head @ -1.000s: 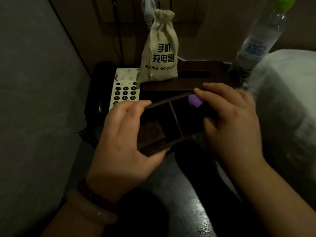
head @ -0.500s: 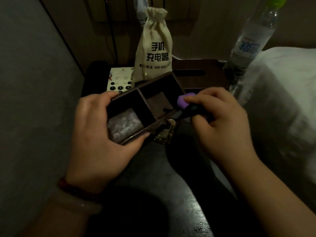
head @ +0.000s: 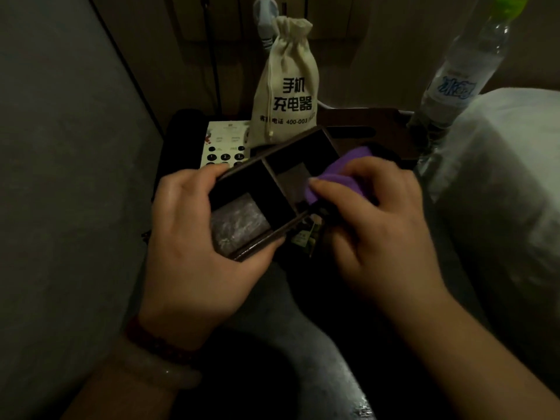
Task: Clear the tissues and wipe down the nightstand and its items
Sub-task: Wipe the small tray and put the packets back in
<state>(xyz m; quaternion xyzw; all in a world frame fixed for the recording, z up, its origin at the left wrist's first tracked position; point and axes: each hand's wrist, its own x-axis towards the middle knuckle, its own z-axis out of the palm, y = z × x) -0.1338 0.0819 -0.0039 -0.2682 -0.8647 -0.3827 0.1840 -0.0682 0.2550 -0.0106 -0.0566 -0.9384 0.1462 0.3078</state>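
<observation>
Dark nightstand (head: 291, 334) beside a grey wall (head: 60, 177); left hand (head: 194, 247) grips the divided box (head: 274, 192), right hand (head: 381, 228) pinches a purple cloth (head: 342, 174).

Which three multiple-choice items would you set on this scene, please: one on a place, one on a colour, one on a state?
1. Where is the drawstring bag relative to the wooden box?
A. inside it
B. behind it, upright
C. in front of it, lying flat

2. What colour is the cloth that the right hand holds?
A. white
B. green
C. purple

3. What is the state of the left hand?
A. it grips the wooden box
B. it lies flat and open
C. it is curled and holds nothing

Answers: 1 B, the bag stands beyond the box's far rim. 2 C, the fabric in that hand is plainly purple. 3 A, the hand wraps round the box's left end.
</observation>
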